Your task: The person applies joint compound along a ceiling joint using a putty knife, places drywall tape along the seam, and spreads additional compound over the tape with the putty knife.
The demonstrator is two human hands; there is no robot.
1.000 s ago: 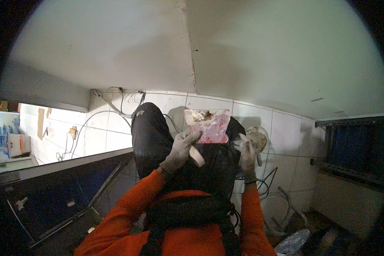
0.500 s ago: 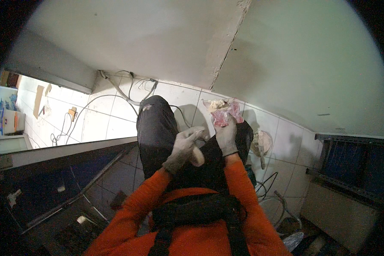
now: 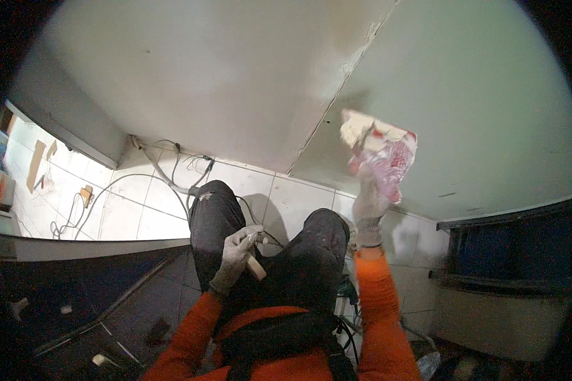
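Note:
My right hand (image 3: 370, 202), in a pale work glove, is raised in front of the board wall, gripping a crumpled pink-and-red plastic piece (image 3: 397, 162). Thick cream paste (image 3: 361, 130), like filler, lies along its upper edge. Whether a stiff tool is inside the plastic cannot be made out. My left hand (image 3: 240, 249), gloved too, stays low over my lap with bent fingers around a pale, rounded, handle-like thing (image 3: 255, 268) that sticks out below the palm. Its other end is mostly hidden by the fingers.
A rough seam (image 3: 327, 111) runs up the wall between two boards. Cables (image 3: 171, 181) lie on white floor tiles along the wall foot. At left a long dark panel (image 3: 89, 289) stands beside me; at right is a dark blue-fronted unit (image 3: 508, 251).
My right hand has lifted the pink plastic with its paste away from above my right knee, up and right before the wall. My left hand has shifted slightly left and down, still holding the pale thing.

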